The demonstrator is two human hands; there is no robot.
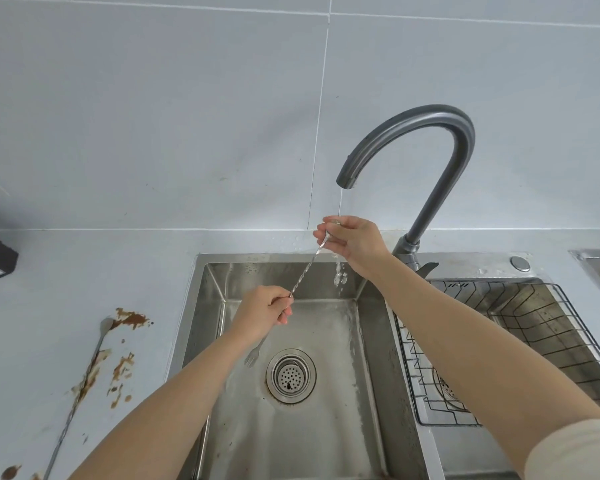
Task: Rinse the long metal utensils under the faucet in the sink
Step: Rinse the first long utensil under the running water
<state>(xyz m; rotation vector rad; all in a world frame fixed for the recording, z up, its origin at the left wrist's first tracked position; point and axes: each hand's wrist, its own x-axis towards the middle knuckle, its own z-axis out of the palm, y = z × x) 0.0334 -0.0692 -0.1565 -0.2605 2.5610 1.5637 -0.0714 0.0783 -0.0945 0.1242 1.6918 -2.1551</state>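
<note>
Hands first, in the head view: the left hand [267,308] pinches the lower part of a long twisted metal utensil [309,265] between curled fingers, and the right hand [354,244] grips its upper end. The shaft slants between them over the back half of the sink [201,306]. A thin water stream [341,202] falls from the faucet [413,133] at the back right corner of the sink, strikes the right hand and breaks into drops beneath it. A fork head [252,358] shows below the left hand, in line with the shaft, just left of the drain strainer [290,375] in the sink floor. Left of the sink, a second long utensil [84,386] with a spoon end lies on the tabletop [49,278] among brown stains [132,318]. Right of the sink, a wire rack [499,341] sits in a second basin.
</note>
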